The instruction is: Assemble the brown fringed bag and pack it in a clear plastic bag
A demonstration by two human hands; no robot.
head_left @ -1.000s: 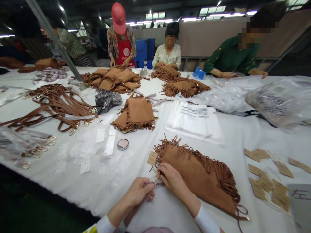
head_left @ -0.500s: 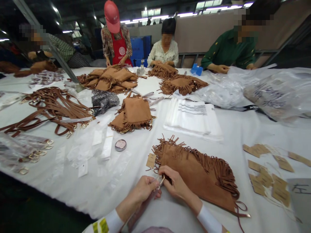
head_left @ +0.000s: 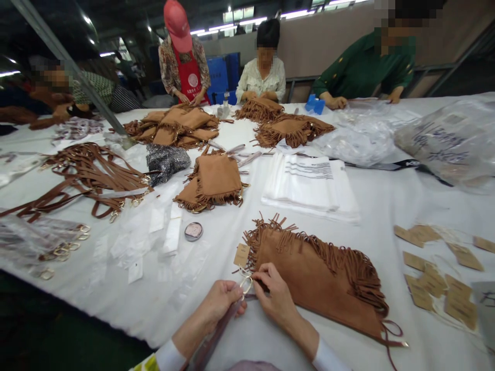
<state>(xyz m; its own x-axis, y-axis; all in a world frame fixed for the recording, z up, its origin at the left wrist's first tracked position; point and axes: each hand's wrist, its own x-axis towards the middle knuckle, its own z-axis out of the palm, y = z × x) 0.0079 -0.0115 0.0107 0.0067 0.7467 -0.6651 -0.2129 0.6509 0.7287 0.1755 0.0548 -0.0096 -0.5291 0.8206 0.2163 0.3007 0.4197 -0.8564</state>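
Observation:
A brown fringed bag lies flat on the table, its fringe along the far edge. A tan paper hang tag sits at its left corner on a white string. My left hand is closed on a plastic-wrapped strap, just below a gold metal clasp. The strap runs down toward my lap. At the clasp's right side, the thumb and fingertips of my right hand are pinched together, touching it beside the bag's left corner. How clasp and bag meet is partly hidden by fingers.
Loose hang tags lie at right. White printed bags are stacked beyond the brown bag. More fringed bags, brown straps, wrapped straps and a round tin are leftward. Co-workers work across the table.
The clasp has turned and moved slightly left and up, now showing as an open loop. My hands shifted slightly left. At the far right, the co-worker in green has moved their arms.

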